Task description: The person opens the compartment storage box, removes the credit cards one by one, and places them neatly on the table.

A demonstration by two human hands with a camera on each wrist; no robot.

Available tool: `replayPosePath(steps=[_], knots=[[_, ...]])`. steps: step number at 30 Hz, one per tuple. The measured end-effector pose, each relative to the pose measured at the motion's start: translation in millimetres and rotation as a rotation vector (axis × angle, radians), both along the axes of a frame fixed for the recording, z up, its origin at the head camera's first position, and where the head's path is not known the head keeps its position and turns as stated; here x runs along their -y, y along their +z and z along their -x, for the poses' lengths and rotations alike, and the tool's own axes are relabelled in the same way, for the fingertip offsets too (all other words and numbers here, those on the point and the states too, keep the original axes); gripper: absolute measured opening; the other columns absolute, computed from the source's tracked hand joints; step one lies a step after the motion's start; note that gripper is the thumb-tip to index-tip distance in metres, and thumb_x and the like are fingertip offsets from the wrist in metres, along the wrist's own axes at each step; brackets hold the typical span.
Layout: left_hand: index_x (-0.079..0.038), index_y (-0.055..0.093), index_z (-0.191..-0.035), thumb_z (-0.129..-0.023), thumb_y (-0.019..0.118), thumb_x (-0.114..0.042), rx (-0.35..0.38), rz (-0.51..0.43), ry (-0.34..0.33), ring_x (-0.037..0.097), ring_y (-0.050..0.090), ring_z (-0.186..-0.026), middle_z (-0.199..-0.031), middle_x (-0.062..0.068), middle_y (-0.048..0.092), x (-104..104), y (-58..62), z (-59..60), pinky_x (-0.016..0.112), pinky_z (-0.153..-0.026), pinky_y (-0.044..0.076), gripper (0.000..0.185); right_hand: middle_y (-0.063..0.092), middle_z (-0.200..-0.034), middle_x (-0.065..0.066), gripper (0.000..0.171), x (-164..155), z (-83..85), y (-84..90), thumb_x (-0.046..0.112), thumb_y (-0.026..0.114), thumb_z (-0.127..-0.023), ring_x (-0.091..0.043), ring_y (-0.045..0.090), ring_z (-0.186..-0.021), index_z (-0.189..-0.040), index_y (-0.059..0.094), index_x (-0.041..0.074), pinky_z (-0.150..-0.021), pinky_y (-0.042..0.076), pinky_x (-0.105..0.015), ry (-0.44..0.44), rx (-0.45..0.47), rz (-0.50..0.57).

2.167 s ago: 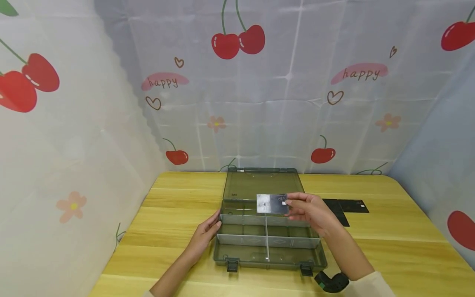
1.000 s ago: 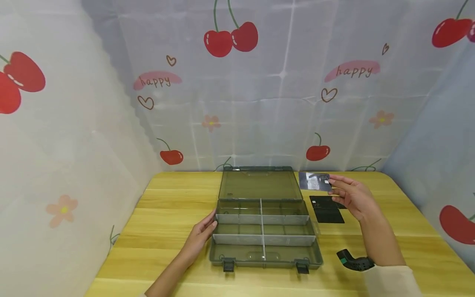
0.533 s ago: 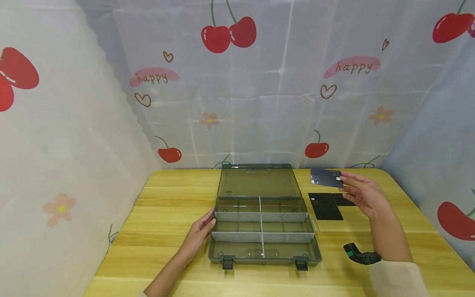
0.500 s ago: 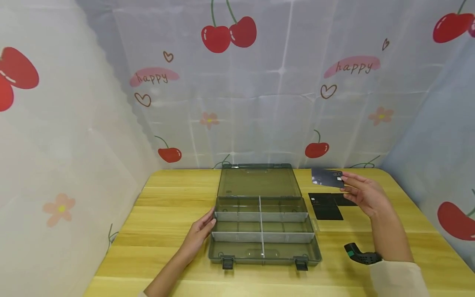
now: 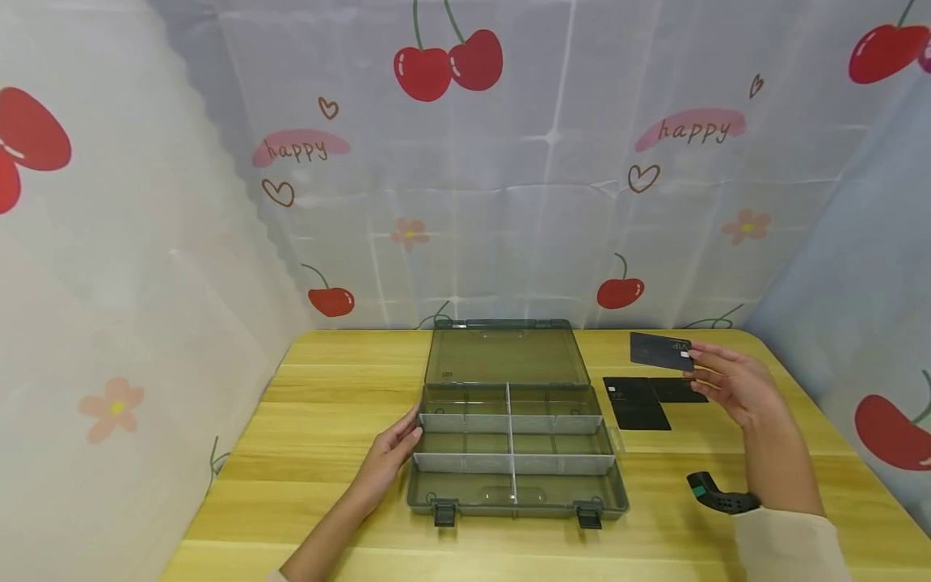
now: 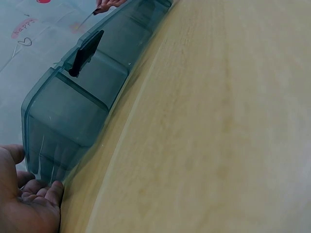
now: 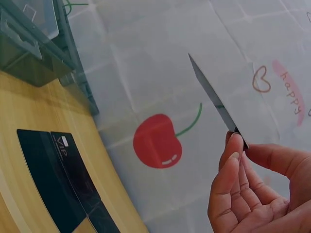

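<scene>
Nearest, left hand [image 5: 384, 462] with straight fingers [image 6: 36, 191] resting against the left wall of an open, translucent grey-green plastic divided box [image 5: 512, 440] on the yellow wooden desk [image 5: 320, 420]. Beyond, right of the box, two flat black cards [image 5: 643, 398] lying side by side. Above them, right hand [image 5: 735, 384] pinching a dark rectangular card [image 5: 660, 351] at one end, held aloft.

Makeshift booth: cherry-print cloth [image 5: 509, 178] around wooden table [image 5: 327, 404]
</scene>
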State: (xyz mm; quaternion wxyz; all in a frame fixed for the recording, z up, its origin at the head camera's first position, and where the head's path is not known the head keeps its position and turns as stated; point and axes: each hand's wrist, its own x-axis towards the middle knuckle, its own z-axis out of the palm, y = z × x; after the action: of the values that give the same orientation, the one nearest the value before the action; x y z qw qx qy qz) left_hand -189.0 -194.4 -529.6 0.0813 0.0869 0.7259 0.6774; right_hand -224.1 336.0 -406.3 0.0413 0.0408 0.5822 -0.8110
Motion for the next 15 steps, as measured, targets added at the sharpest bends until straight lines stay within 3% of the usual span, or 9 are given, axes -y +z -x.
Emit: replayPosePath(steps=[15], knots=[[-0.018, 0.033, -0.148, -0.098, 0.051, -0.032, -0.004, -0.005, -0.003, 0.019, 0.028, -0.137, -0.152, 0.001, 0.025, 0, 0.3, 0.2, 0.041, -0.107, 0.029, 0.055, 0.067, -0.095, 0.004, 0.025, -35, -5.2, -12.9, 0.005, 0.051, -0.096, -0.020, 0.069, -0.079, -0.099, 0.073, 0.016, -0.068, 0.057, -0.030, 0.078, -0.029, -0.021]])
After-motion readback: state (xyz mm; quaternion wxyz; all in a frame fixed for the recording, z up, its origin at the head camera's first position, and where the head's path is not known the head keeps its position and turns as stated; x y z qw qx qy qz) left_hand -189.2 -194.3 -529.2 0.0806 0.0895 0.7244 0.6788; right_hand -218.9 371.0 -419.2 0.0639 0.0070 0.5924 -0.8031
